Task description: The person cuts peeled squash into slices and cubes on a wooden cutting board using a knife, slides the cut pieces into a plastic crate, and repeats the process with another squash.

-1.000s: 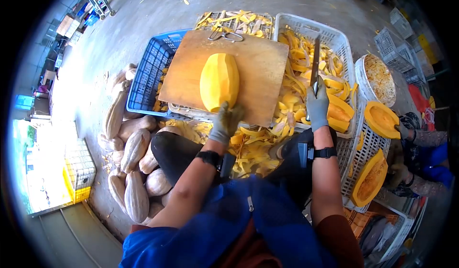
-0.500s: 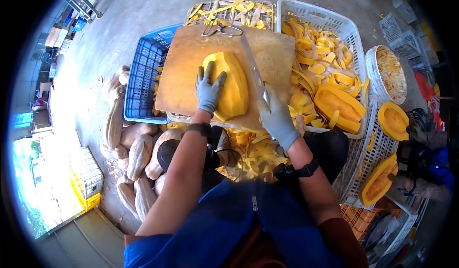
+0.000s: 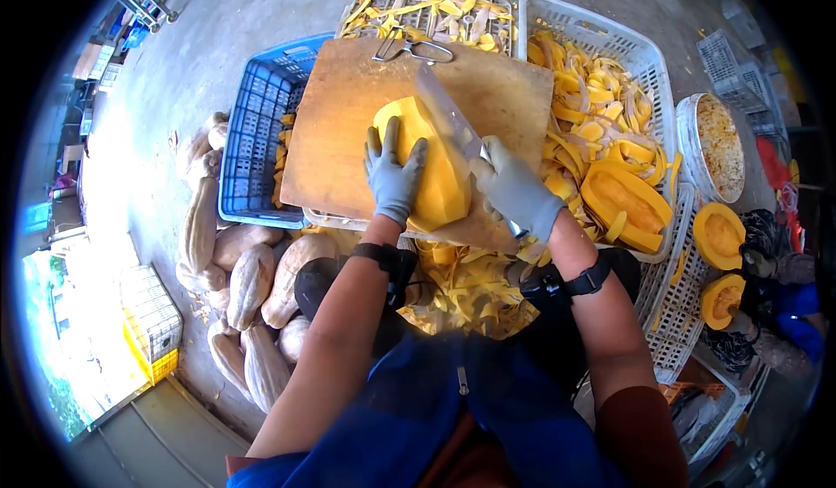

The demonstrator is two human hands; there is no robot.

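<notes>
A peeled yellow pumpkin lies on a wooden cutting board. My left hand, in a grey glove, rests on its left side with fingers spread. In my gloved right hand is the handle of a broad knife. Its blade slants up to the left, along the pumpkin's upper right edge; whether it touches the flesh I cannot tell. A metal peeler lies at the board's far edge.
Left of the board stands a blue crate with yellow pieces inside. Unpeeled pumpkins lie on the floor. To the right, a white crate holds peelings and a pumpkin half. Another person's hand is by a cut pumpkin piece.
The knife has tilted left, bringing its blade over to the pumpkin's edge. The pumpkin's near end has turned slightly right. At the right, the other person's pumpkin piece has moved up.
</notes>
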